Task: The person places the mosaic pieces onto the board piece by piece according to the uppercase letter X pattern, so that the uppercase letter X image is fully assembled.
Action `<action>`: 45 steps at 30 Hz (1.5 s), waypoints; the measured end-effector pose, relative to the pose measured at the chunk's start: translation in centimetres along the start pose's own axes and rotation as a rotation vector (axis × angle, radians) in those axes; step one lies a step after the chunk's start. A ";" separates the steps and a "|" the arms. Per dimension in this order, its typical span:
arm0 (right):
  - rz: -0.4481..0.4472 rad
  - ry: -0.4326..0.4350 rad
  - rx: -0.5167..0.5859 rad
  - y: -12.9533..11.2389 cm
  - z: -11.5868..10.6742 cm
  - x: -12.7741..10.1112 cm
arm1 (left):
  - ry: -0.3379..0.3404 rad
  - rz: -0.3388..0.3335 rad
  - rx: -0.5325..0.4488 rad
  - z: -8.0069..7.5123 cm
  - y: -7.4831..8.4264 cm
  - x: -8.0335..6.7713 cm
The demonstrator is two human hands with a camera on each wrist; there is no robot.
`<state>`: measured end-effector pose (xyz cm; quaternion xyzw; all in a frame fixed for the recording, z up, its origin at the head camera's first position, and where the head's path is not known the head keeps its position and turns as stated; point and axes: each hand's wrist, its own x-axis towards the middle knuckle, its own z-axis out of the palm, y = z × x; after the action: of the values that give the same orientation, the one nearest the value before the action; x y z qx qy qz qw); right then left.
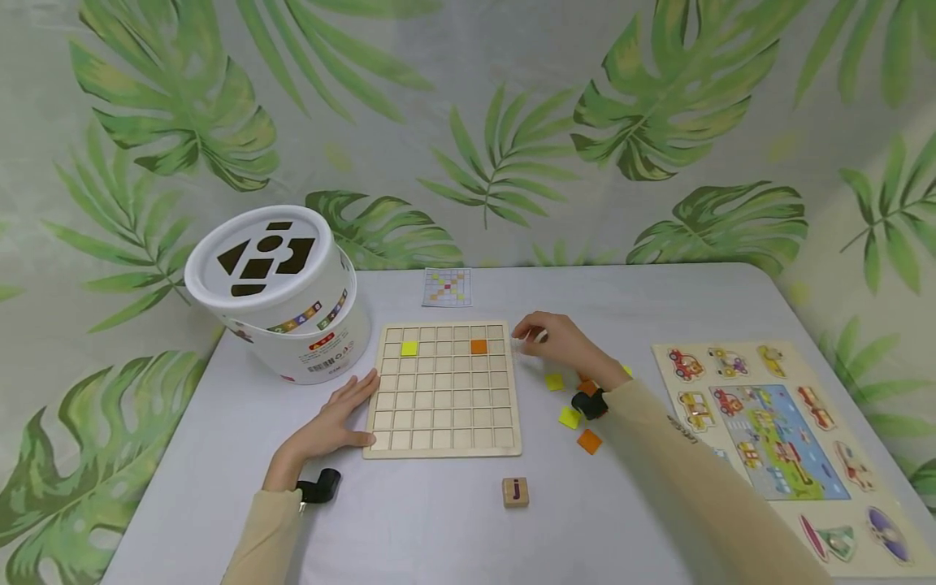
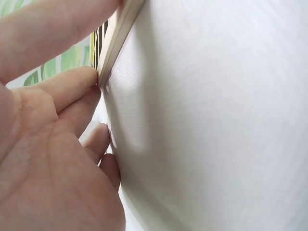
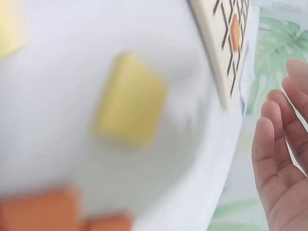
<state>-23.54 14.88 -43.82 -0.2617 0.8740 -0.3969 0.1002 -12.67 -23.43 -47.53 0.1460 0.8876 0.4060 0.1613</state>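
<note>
Landmark: the grid board (image 1: 442, 388), flat on the table (image 1: 453, 528).

1. Letter block (image 1: 515, 491), marked "j": on the table just nearer to me than the board's near edge, apart from it.
2. My left hand (image 1: 332, 421): flat on the table at the board's near-left corner, fingers straight and spread, fingertips (image 2: 79, 79) touching the board's left edge. It holds nothing.
3. Loose tiles right of the board: an orange tile (image 1: 588, 441) nearest me, a yellow tile (image 1: 569, 418) just beyond it, another yellow one (image 1: 554, 382) farther on. More orange shows under my right wrist.
4. Picture puzzle (image 1: 782, 443) with vehicles: well to the right of the board, past my right sleeve.
5. My right hand (image 1: 559, 341): just off the board's far-right corner, above the table. In the wrist view its fingers (image 3: 267, 154) lie loose and slightly bent, with nothing between them.
6. On the board, second row from the far edge: a yellow square (image 1: 409, 348) toward the left, an orange square (image 1: 478, 347) toward the right.
7. White bucket (image 1: 281, 296) with a shape-sorter lid: beyond the board's far-left corner, tilted.
8. Pattern card (image 1: 447, 287): beyond the board's far edge.
</note>
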 end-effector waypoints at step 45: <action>-0.136 0.008 -0.094 -1.9 2.9 0.2 | 0.002 0.017 -0.035 -0.1 0.1 -0.4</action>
<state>-21.88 11.85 -44.35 -0.3233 0.8723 -0.3623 0.0572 -12.35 -23.58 -47.35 0.1502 0.8792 0.4230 0.1596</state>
